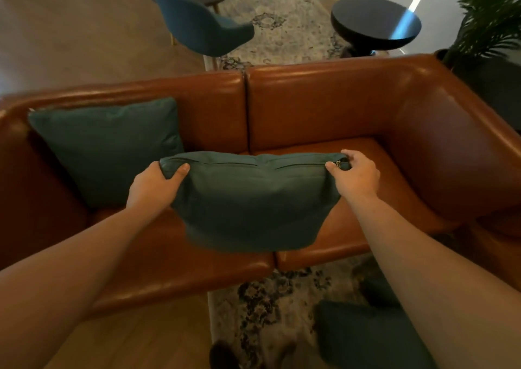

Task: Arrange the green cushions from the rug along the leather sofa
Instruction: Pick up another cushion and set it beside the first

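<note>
I hold a green cushion (pixel 253 202) in the air over the middle of the brown leather sofa (pixel 324 106), zip edge up. My left hand (pixel 155 185) grips its top left corner and my right hand (pixel 356 175) grips its top right corner by the zip pull. A second green cushion (pixel 107 151) leans upright against the sofa's backrest at the left end. Another green cushion (pixel 363 337) lies on the patterned rug (pixel 267 306) at the lower right, partly hidden by my right forearm.
Behind the sofa stand a blue chair (pixel 203 27) and a round black side table (pixel 375 21) on another stretch of rug. A potted palm (pixel 490 21) stands at the far right. Wood floor (pixel 70 30) lies to the left.
</note>
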Demonstrator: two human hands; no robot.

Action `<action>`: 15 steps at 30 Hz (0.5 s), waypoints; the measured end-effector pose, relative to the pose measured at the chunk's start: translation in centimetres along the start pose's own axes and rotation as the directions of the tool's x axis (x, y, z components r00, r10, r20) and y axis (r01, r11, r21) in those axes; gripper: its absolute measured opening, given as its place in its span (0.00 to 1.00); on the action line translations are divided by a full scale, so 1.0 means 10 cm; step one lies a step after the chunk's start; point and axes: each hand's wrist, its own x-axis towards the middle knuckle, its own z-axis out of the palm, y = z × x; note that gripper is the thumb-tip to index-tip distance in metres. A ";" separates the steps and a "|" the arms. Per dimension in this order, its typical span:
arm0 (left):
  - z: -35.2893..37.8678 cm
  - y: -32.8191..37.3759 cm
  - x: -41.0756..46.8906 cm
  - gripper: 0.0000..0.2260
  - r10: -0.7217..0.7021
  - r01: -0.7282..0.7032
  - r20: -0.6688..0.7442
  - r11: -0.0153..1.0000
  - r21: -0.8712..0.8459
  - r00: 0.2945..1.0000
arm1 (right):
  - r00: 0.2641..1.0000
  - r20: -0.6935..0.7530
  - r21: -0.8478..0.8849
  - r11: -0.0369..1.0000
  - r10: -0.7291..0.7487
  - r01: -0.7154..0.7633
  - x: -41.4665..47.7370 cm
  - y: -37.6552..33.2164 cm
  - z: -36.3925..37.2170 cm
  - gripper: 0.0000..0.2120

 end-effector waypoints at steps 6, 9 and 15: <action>0.10 0.36 0.65 0.24 -0.058 0.058 0.046 0.998 -0.002 0.997 | 1.000 0.016 -0.071 0.997 0.006 -0.005 0.78 -0.26 0.25 0.24; 0.20 0.49 0.94 0.24 -0.066 0.065 0.044 0.998 0.023 0.997 | 0.999 0.045 -0.086 0.996 -0.016 0.020 1.19 -0.30 0.40 0.25; 0.43 0.77 1.60 0.23 -0.123 0.123 0.029 0.992 -0.002 0.992 | 0.991 0.130 -0.108 0.993 -0.029 0.044 2.04 -0.45 0.64 0.25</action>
